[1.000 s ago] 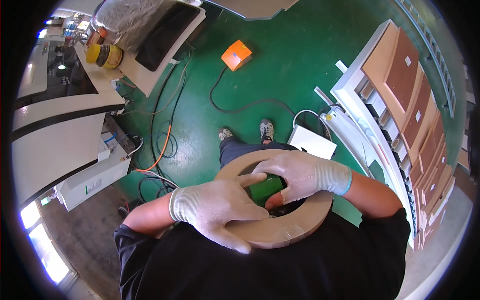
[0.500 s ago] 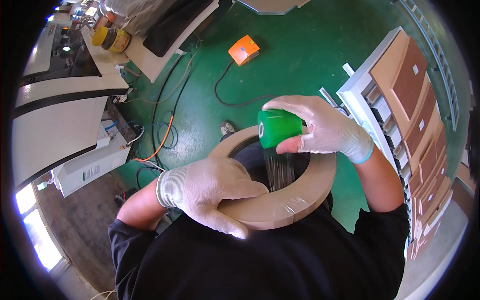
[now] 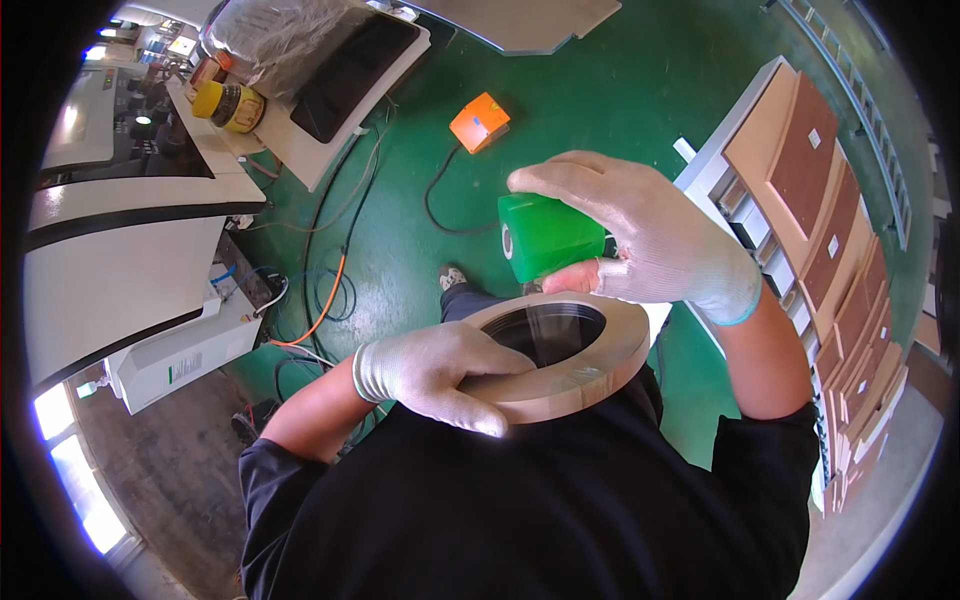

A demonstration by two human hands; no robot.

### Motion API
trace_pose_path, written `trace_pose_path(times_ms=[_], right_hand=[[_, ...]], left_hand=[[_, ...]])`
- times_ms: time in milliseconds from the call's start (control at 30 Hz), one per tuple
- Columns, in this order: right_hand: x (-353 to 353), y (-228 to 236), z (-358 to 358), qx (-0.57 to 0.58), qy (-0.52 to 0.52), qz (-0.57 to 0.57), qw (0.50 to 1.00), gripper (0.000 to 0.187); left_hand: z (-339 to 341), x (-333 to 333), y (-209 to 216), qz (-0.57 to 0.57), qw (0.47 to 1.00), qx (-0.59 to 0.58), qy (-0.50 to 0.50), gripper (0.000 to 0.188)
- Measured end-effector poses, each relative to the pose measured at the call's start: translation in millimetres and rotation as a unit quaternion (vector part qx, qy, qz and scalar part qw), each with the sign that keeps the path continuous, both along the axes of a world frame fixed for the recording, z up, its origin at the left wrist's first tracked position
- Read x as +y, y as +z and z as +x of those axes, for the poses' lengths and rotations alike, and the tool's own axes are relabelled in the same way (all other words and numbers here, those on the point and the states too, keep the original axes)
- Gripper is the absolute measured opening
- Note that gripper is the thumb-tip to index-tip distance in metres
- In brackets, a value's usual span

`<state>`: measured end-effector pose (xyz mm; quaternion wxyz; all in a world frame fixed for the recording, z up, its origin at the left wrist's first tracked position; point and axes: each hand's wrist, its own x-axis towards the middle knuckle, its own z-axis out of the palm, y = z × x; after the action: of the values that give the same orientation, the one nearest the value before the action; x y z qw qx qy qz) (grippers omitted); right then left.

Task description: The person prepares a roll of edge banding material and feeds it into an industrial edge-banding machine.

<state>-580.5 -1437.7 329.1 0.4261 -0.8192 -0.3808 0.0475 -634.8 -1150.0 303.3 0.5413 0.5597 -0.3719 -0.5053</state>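
A beige ring-shaped coil of banding is held at my waist, tilted, with its dark inner turns showing. My left hand, in a pale knitted glove, clamps its left side, fingers over the rim and thumb along the outside. Above the far rim my right hand, gloved too but with a bare thumb tip, grips a green roll of tape with a pale core. A clear strip of film runs from below the roll into the coil's opening. Shiny clear wrap crosses the coil's near right side.
An orange box with a black cable lies on the green floor ahead. White machinery stands at left, with hoses and cables beside it. A yellow-lidded jar sits on a bench. Brown panels line the right side.
The coil has tipped up so its opening looks narrower. My right hand has risen slightly with the green roll, and my left hand has shifted a little right with the coil.
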Motion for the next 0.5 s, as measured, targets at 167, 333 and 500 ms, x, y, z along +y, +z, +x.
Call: trace_pose_path(times_ms=[167,333,500], right_hand=[[-1.0,50.9,7.1,-0.08,0.012,-0.033,0.996,0.075],[-3.7,92.0,-2.6,-0.138,0.047,-0.063,0.987,0.085],[-2.9,107.3,-42.6,-0.15,0.082,-0.048,0.984,0.077]], left_hand=[[12.2,-4.5,1.2,0.045,0.998,0.044,0.014,0.082],[22.9,1.6,-29.6,0.043,0.992,0.082,0.086,0.078],[38.0,6.6,-34.4,-0.04,0.974,0.09,0.204,0.082]])
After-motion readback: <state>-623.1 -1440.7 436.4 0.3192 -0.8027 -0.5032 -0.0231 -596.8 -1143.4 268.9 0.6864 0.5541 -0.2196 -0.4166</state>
